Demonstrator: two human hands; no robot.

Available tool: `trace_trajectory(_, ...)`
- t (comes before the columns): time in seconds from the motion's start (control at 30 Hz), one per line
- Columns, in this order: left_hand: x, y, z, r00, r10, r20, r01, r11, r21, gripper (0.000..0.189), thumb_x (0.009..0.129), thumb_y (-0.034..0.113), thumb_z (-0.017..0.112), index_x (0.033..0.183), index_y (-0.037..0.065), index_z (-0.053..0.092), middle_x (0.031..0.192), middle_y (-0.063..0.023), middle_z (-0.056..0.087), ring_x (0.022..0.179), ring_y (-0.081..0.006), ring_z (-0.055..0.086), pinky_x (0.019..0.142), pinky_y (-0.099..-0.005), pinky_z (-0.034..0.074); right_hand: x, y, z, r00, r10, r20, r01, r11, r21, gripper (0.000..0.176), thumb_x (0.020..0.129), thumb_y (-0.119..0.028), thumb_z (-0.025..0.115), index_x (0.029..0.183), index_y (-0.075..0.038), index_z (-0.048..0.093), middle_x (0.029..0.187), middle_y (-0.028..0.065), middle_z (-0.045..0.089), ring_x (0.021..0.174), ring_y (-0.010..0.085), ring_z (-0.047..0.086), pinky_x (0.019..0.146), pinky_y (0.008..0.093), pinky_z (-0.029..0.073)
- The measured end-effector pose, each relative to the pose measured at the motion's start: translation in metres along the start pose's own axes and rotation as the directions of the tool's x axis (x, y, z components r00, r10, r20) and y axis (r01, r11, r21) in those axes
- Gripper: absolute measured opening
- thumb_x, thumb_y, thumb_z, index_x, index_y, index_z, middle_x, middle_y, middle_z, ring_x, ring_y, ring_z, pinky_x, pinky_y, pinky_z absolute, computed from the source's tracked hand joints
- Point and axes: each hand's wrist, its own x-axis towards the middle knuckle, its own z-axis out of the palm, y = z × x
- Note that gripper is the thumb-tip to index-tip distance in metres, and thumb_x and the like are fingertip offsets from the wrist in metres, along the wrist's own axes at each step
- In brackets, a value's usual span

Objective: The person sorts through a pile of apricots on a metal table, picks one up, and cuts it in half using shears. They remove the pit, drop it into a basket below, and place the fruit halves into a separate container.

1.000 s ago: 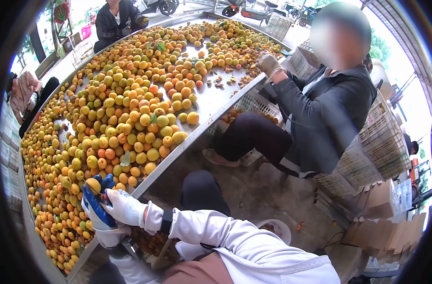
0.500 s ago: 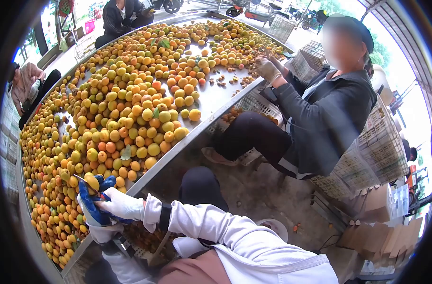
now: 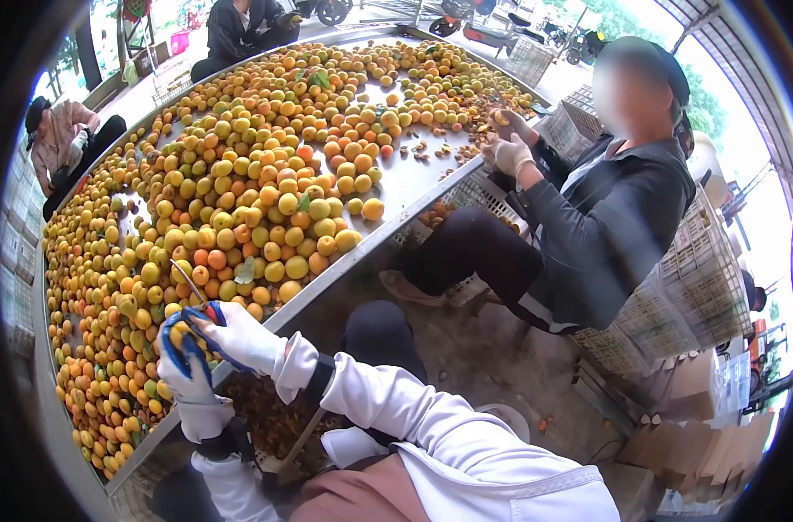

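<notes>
Hands in white knit gloves with blue palms meet at 8 o'clock, at the near rim of the long metal surface (image 3: 405, 178). Her or his left hand (image 3: 188, 383) is curled around one small round yellow-orange fruit (image 3: 181, 335), held just over the rim. The right hand (image 3: 244, 341) touches it and grips a short red-handled knife with a thin steel blade (image 3: 190, 285), tip aimed toward 11 o'clock.

From where I stand the cutting looks far from finished. A heap of whole yellow and orange fruit (image 3: 240, 174) covers the surface from 9 o'clock round to 12. Only a strip of metal toward 1 o'clock lies bare, strewn with small dark scraps.

Just under the rim at 7 o'clock, a low crate (image 3: 270, 422) holds a mass of brownish-orange pieces; whether these are halves or stones I cannot tell.

At 1 o'clock a seated co-worker's gloved hands (image 3: 511, 155) are closed on another fruit. Under that edge sits a white lattice plastic crate (image 3: 475, 193) with orange pieces showing inside.

On the floor at 5 o'clock stands a pale round bowl (image 3: 511, 419), its contents unclear. At 3 o'clock, stacked white lattice crates (image 3: 701, 287) appear to hold nothing.
</notes>
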Motion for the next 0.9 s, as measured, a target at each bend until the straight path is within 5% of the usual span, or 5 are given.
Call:
trace_trajectory(0.53,-0.033,0.042,0.001,0.966,0.256,-0.037,-0.253,0.965,0.066,0.052,0.088,0.029,0.07,0.128,0.001,0.052,0.113,-0.0092,0.061,0.108,-0.0232,0.06,0.095,-0.0352,0.047,-0.024,-0.02,-0.017,0.93,0.309,0.2,-0.319,0.948,0.017,0.033,0.097,-0.033,0.063,0.109,-0.003,0.064,0.082,-0.0015,0.057,0.07,0.0043,0.053,0.057,0.0227,0.046)
trace_trajectory(0.57,-0.025,0.029,0.008,0.93,-0.359,0.076,0.351,0.806,-0.477,0.05,0.09,0.036,0.068,0.123,0.001,0.054,0.111,-0.0075,0.061,0.103,-0.0192,0.062,0.093,-0.0322,0.049,-0.022,-0.009,-0.018,0.924,0.331,0.19,-0.352,0.931,0.092,0.032,0.096,-0.031,0.065,0.111,-0.003,0.063,0.082,-0.0008,0.059,0.067,0.0049,0.054,0.056,0.0225,0.046)
trace_trajectory(0.6,-0.021,0.028,0.015,0.984,-0.176,-0.026,0.151,0.901,-0.408,0.043,0.1,0.039,0.053,0.119,0.001,0.056,0.107,-0.0078,0.063,0.099,-0.017,0.063,0.091,-0.0316,0.052,-0.027,-0.018,-0.012,0.939,0.306,0.157,-0.332,0.926,0.181,0.03,0.096,-0.028,0.066,0.11,-0.002,0.063,0.082,0.001,0.06,0.062,0.0066,0.055,0.051,0.0234,0.046)
trace_trajectory(0.7,-0.004,0.019,0.007,0.764,-0.583,0.275,0.401,0.097,-0.911,0.044,0.105,0.039,0.041,0.119,0.001,0.059,0.095,-0.0077,0.064,0.084,-0.019,0.065,0.077,-0.0306,0.055,-0.029,-0.022,-0.011,0.95,0.289,0.116,-0.308,0.926,0.219,0.028,0.097,-0.023,0.065,0.114,-0.002,0.062,0.076,0.0034,0.06,0.055,0.0089,0.055,0.046,0.0241,0.043)
trace_trajectory(0.9,-0.015,0.008,0.006,0.795,-0.476,0.376,0.333,-0.176,-0.926,0.055,0.104,0.051,0.04,0.127,0.004,0.055,0.102,-0.0156,0.072,0.094,-0.029,0.071,0.089,-0.0432,0.056,-0.03,-0.018,-0.004,0.999,0.052,-0.005,-0.049,0.977,0.209,0.029,0.097,-0.016,0.065,0.123,-0.002,0.062,0.068,-0.0008,0.058,0.051,0.0064,0.052,0.045,0.0212,0.04)
